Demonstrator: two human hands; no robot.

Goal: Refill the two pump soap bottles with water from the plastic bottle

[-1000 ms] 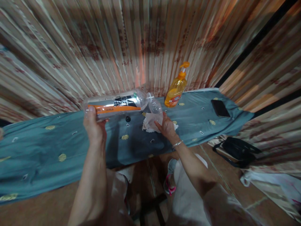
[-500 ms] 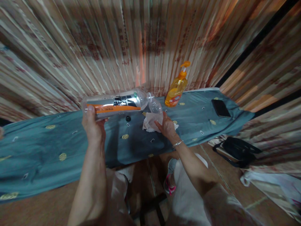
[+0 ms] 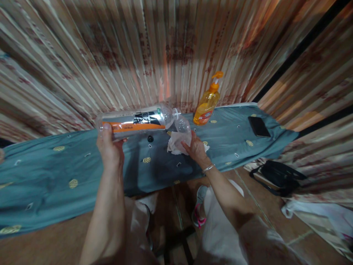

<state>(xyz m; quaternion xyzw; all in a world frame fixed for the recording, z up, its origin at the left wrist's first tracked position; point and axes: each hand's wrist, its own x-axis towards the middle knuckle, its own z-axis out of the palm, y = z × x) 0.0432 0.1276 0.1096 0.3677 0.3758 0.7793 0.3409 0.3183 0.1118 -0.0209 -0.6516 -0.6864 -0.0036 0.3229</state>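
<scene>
Bottles were in both my hands. My left hand (image 3: 110, 149) gripped the big bottle (image 3: 135, 122) near its bottom and held it on its side, with its open mouth pointing toward my right hand (image 3: 196, 149). My right hand was wrapped around the small bottle (image 3: 183, 127), tipped so its mouth met the big bottle's mouth. I think I was pouring from the big one into the small one, and the pouring was not done yet, though I could not tell how full either one was. White tissue (image 3: 176, 144) lay bunched under my right hand on the blue cloth (image 3: 55, 173). Small and black, the cap (image 3: 150, 139) sat between my hands, not put back on yet. Past my right hand stood the orange pump bottle (image 3: 207, 103), and farther right lay the phone (image 3: 258, 126).
</scene>
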